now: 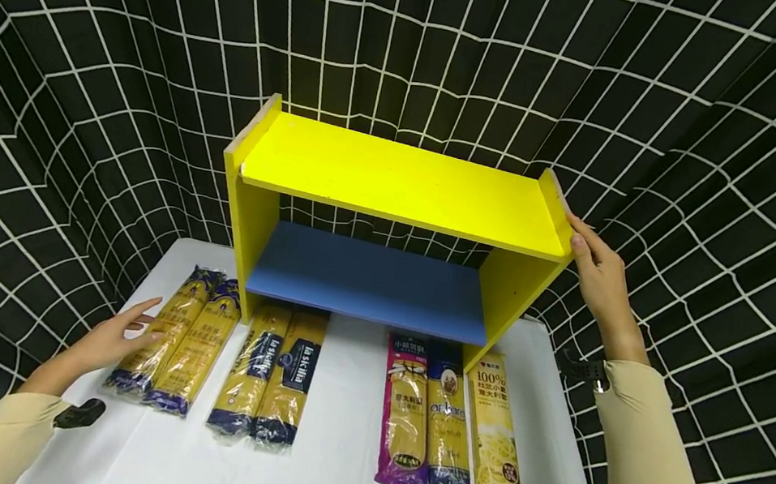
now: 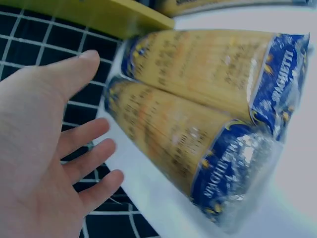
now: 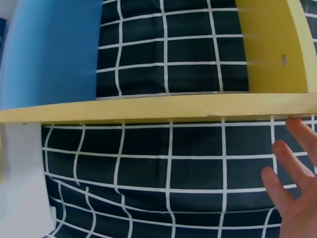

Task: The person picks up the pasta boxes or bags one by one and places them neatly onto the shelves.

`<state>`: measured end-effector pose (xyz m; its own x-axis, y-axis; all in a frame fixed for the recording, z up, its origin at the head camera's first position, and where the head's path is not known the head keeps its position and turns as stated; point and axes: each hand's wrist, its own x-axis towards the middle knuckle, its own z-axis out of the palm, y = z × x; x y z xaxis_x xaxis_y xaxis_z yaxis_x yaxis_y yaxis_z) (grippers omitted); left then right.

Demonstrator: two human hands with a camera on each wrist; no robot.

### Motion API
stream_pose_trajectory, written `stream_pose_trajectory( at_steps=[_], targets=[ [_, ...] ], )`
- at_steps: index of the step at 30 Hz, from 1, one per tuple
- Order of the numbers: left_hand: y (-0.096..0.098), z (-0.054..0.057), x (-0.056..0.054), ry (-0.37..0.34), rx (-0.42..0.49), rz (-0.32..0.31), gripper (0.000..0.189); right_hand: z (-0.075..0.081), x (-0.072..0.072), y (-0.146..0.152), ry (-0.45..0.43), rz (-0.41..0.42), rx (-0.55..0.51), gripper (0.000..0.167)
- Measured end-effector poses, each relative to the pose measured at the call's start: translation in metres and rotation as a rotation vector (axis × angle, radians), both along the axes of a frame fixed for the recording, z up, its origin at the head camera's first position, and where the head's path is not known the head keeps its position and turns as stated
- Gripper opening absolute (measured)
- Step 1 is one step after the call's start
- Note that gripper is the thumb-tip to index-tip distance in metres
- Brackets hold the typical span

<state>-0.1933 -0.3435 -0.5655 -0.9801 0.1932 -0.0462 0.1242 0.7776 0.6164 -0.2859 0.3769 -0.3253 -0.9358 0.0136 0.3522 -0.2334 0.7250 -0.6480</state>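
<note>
My left hand point(image 1: 114, 337), fingers spread and relaxed, hovers at the left of two yellow spaghetti packs point(image 1: 174, 324) with blue ends; in the left wrist view those spaghetti packs point(image 2: 168, 134) lie side by side beyond the fingertips. My right hand point(image 1: 600, 274) is at the upper right of a yellow shelf unit point(image 1: 404, 179) with a blue lower board point(image 1: 375, 281). Its fingers touch the edge of the right side panel point(image 1: 558, 207). In the right wrist view the fingers point(image 3: 285, 158) are extended, one fingertip right at that panel's edge.
Two dark-labelled la sicilia pasta packs point(image 1: 268, 373) lie below the shelf's left part. Toward the right lie a pink-edged pasta pack point(image 1: 405, 416), a blue-ended pasta pack point(image 1: 448, 422) and a pale yellow one point(image 1: 495, 436). A white table point(image 1: 339, 448) carries everything; black grid-patterned curtain point(image 1: 412, 57) surrounds it.
</note>
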Motion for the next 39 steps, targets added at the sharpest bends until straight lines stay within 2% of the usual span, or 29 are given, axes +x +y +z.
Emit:
stream_pose_trajectory(
  at_steps=[7,10,14,22,27,32,35,39],
  targets=[
    [-0.009,-0.027,-0.011,0.018,-0.042,0.034,0.076,-0.002,0.000,-0.003,-0.005,-0.023,-0.030,0.043],
    [-0.010,-0.036,-0.014,-0.020,-0.069,0.040,0.083,-0.004,-0.001,-0.003,-0.001,-0.027,-0.033,0.043],
    [-0.009,-0.043,-0.019,-0.068,-0.088,0.055,0.092,-0.004,-0.002,-0.004,-0.004,-0.033,-0.039,0.044],
    [-0.004,-0.047,-0.022,-0.074,-0.135,0.034,0.094,-0.005,-0.001,-0.005,0.017,-0.039,-0.034,0.042],
    [-0.003,-0.044,-0.023,-0.095,-0.106,0.005,0.094,-0.006,-0.002,-0.006,0.017,-0.046,-0.039,0.042],
    [-0.004,-0.040,-0.031,-0.096,-0.105,-0.050,0.094,-0.004,-0.001,-0.006,0.015,-0.046,-0.041,0.042],
    [-0.005,-0.036,-0.034,-0.117,-0.095,-0.058,0.095,-0.004,-0.002,-0.007,0.020,-0.044,-0.038,0.042],
    [-0.006,-0.033,-0.036,-0.153,-0.036,-0.056,0.094,-0.004,-0.003,-0.008,0.022,-0.049,-0.029,0.042]
  ],
)
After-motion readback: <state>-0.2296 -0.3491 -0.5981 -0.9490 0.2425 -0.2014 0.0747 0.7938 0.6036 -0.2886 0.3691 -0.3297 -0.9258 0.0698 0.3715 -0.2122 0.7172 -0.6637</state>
